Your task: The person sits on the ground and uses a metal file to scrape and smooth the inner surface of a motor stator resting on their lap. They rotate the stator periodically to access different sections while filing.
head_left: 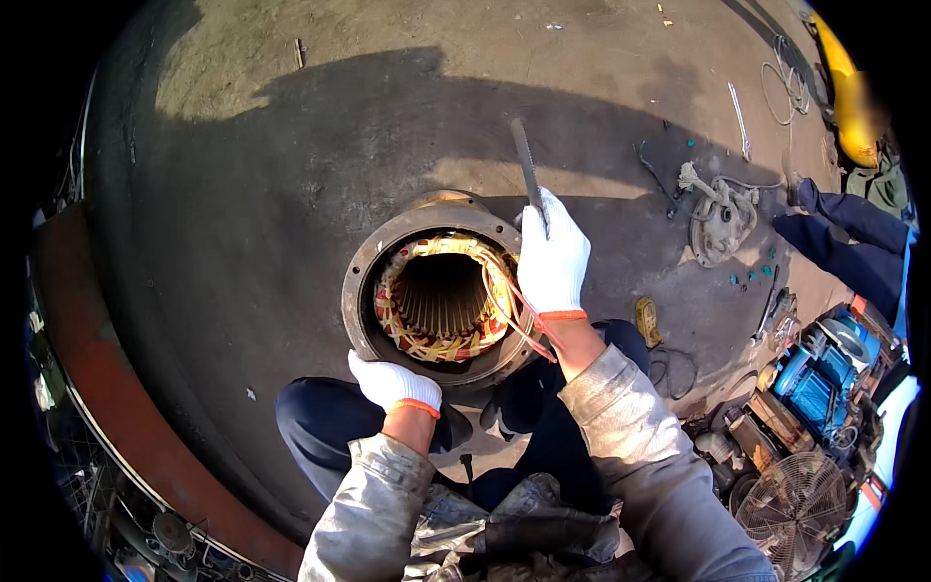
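A round metal motor housing with a bolt-holed flange sits between my knees, its opening upward. Inside is a ring of copper-and-yellow bound windings around a dark slotted bore, with reddish leads at its right. My right hand is closed on a long, flat, dark metal strip pointing away from me, above the flange's right side. My left hand grips the lower-left edge of the flange, its fingertips partly hidden.
A rusty curved steel edge runs along the left. At right are roped metal fittings, another person's legs, a yellow shoe, blue motors and a fan grille. A yellow object stands at upper right.
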`<action>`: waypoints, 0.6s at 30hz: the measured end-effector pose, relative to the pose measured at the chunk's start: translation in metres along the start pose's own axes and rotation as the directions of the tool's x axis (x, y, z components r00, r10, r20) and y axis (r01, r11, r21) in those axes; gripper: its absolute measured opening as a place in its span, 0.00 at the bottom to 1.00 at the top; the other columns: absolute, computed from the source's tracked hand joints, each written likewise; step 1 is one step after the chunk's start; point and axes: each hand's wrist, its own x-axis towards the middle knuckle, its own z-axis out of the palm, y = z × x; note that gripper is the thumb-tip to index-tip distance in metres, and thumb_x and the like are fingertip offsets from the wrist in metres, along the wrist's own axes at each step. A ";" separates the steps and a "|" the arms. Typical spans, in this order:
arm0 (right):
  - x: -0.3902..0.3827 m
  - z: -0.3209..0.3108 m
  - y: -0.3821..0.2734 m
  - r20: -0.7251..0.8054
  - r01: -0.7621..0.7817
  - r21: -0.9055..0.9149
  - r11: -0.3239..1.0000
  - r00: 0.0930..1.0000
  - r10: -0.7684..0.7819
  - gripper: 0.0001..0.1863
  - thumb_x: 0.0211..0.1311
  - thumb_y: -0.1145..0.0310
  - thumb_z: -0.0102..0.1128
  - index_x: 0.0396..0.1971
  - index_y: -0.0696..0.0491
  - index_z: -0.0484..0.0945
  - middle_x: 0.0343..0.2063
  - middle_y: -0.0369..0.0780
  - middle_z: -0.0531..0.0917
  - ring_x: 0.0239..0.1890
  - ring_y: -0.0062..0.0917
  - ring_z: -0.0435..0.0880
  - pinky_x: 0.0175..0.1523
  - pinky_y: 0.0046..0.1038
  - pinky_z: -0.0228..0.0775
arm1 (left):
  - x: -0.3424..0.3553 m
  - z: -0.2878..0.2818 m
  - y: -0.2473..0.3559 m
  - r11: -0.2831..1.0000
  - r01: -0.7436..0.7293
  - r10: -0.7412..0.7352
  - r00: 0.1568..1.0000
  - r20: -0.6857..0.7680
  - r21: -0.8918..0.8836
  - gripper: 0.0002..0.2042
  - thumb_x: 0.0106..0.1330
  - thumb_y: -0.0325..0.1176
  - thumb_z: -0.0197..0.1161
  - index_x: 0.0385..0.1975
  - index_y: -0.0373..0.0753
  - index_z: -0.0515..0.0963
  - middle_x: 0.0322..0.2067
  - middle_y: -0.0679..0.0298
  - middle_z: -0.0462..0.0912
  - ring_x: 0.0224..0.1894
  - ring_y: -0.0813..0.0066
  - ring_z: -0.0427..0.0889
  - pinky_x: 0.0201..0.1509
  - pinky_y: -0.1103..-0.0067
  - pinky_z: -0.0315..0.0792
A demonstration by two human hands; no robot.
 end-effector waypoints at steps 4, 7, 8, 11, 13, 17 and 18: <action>0.041 0.008 0.007 -0.199 0.311 0.044 0.949 0.934 -0.296 0.18 0.79 0.70 0.65 0.62 0.61 0.87 0.49 0.55 0.93 0.50 0.54 0.94 0.57 0.45 0.87 | 0.040 0.041 -0.029 0.994 -0.026 0.062 0.932 0.356 -0.104 0.22 0.88 0.48 0.49 0.60 0.41 0.87 0.60 0.64 0.91 0.59 0.63 0.89 0.70 0.67 0.80; 0.007 0.003 0.010 -0.194 0.254 0.176 0.951 0.956 -0.220 0.19 0.78 0.69 0.67 0.63 0.60 0.87 0.51 0.55 0.93 0.51 0.52 0.94 0.58 0.45 0.87 | 0.019 0.014 -0.016 0.994 0.039 0.013 0.879 0.476 -0.098 0.24 0.88 0.47 0.47 0.65 0.40 0.85 0.64 0.62 0.90 0.64 0.60 0.87 0.75 0.65 0.78; 0.012 0.001 0.006 -0.238 0.272 0.177 0.946 0.944 -0.227 0.20 0.78 0.69 0.67 0.64 0.60 0.87 0.51 0.55 0.94 0.52 0.49 0.95 0.59 0.43 0.86 | 0.016 0.015 -0.011 0.993 0.026 0.036 0.856 0.516 -0.112 0.24 0.88 0.47 0.47 0.66 0.40 0.85 0.66 0.62 0.89 0.65 0.59 0.87 0.76 0.64 0.78; 0.007 0.003 0.010 -0.195 0.193 0.415 0.889 0.973 -0.120 0.21 0.80 0.68 0.66 0.66 0.60 0.86 0.45 0.48 0.95 0.46 0.33 0.94 0.56 0.35 0.84 | 0.024 0.006 -0.008 0.984 -0.013 0.102 0.859 0.501 -0.178 0.27 0.91 0.52 0.46 0.69 0.39 0.83 0.69 0.63 0.87 0.68 0.61 0.84 0.79 0.66 0.74; 0.010 0.004 0.015 -0.090 0.099 0.722 0.685 0.995 -0.049 0.21 0.83 0.74 0.62 0.70 0.63 0.83 0.40 0.35 0.91 0.39 0.18 0.86 0.48 0.26 0.81 | 0.035 0.003 -0.004 0.969 -0.081 0.183 0.872 0.454 -0.234 0.28 0.92 0.56 0.48 0.68 0.38 0.83 0.66 0.64 0.88 0.64 0.65 0.84 0.76 0.68 0.74; -0.010 -0.025 0.051 -0.052 0.030 0.807 0.590 0.998 0.020 0.21 0.85 0.74 0.61 0.70 0.62 0.83 0.41 0.34 0.90 0.37 0.15 0.85 0.43 0.22 0.80 | 0.032 0.013 -0.005 0.861 -0.503 0.475 0.751 0.459 -0.067 0.26 0.92 0.55 0.54 0.63 0.35 0.84 0.57 0.63 0.91 0.57 0.68 0.87 0.70 0.70 0.77; -0.020 -0.033 0.064 -0.043 0.014 0.807 0.590 0.998 0.035 0.20 0.85 0.73 0.61 0.69 0.62 0.83 0.41 0.34 0.90 0.37 0.15 0.85 0.43 0.22 0.80 | 0.030 0.010 -0.009 0.757 -0.648 0.562 0.709 0.426 0.081 0.26 0.91 0.54 0.55 0.63 0.34 0.84 0.56 0.60 0.91 0.57 0.66 0.87 0.70 0.69 0.77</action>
